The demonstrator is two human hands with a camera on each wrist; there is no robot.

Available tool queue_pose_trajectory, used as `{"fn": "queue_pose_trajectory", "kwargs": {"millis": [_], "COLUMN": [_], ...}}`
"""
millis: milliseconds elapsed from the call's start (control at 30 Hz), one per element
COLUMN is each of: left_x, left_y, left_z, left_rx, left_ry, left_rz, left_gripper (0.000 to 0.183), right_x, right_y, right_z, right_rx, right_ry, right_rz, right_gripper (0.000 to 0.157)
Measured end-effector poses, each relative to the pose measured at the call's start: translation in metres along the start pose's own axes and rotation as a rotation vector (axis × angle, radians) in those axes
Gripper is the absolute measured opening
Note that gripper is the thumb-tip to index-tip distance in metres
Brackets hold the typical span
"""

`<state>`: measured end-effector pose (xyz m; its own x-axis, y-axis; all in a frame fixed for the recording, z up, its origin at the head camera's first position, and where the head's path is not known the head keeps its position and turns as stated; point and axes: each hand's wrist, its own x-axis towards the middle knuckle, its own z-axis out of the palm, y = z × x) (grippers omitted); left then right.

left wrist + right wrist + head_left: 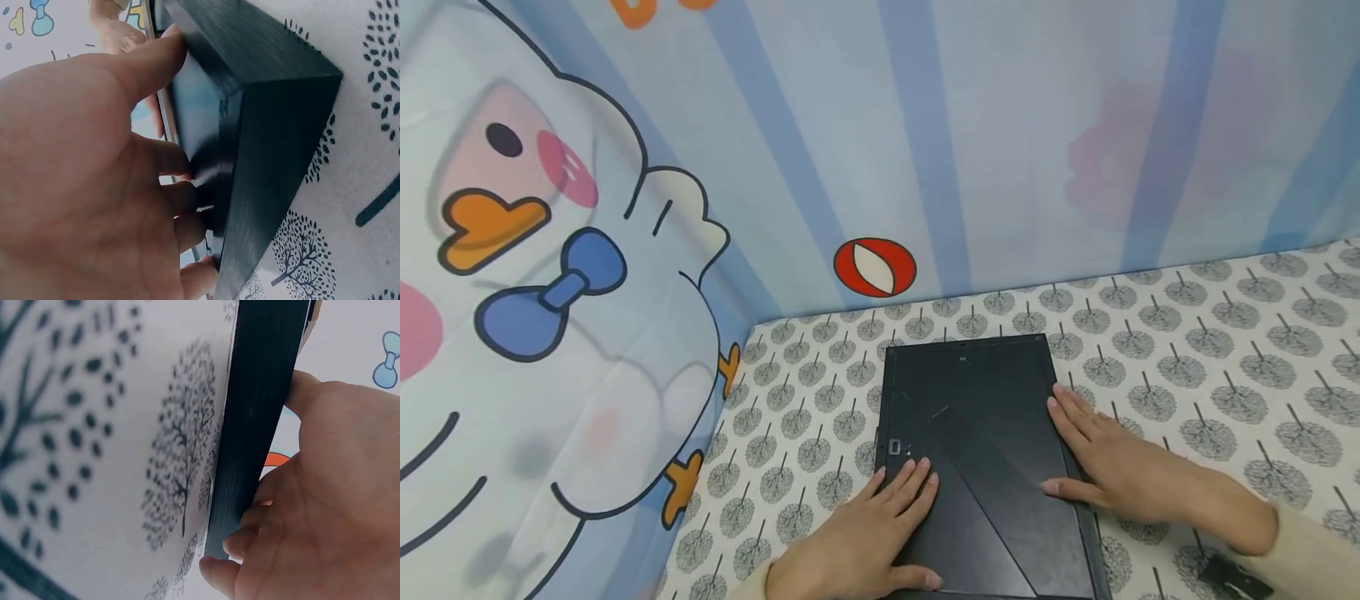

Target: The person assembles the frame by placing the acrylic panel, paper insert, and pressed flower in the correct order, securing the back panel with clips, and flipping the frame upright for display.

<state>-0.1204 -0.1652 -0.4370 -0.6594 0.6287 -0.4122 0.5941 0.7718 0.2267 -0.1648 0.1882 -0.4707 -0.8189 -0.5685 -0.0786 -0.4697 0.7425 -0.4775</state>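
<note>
A black picture frame (973, 417) lies flat on the patterned cloth, its backing panel up. The panel bears a diagonal seam and a small metal catch (894, 447) near its left edge. My left hand (861, 533) rests on the lower left of the panel, fingers extended and thumb apart. Across from it, my right hand (1123, 467) touches the right edge with its fingertips and thumb. Both wrist views show the frame's deep black side (281, 137) against the cloth, with fingers lying along its upper edge. The frame's front is hidden.
A cloth (805, 400) printed with grey trees covers the table. Behind it hangs a blue striped backdrop (1015, 150) with a cartoon bird (602, 400). A small dark object (1234, 577) lies by the right sleeve, partly cut off from sight.
</note>
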Motion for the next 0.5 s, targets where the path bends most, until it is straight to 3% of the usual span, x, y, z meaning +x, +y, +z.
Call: {"fn": "queue_pose_trajectory", "kwargs": {"millis": [500], "left_x": [-0.0017], "left_y": [0.0035], "left_z": [0.0006], "left_rx": [0.016], "left_ry": [-0.019], "left_rz": [-0.031], "left_gripper": [0.096], "right_x": [-0.0001], "right_y": [0.0001], "right_z": [-0.0003], "right_rx": [0.001], "right_ry": [0.004], "right_rz": [-0.010], "right_gripper": [0.103]}}
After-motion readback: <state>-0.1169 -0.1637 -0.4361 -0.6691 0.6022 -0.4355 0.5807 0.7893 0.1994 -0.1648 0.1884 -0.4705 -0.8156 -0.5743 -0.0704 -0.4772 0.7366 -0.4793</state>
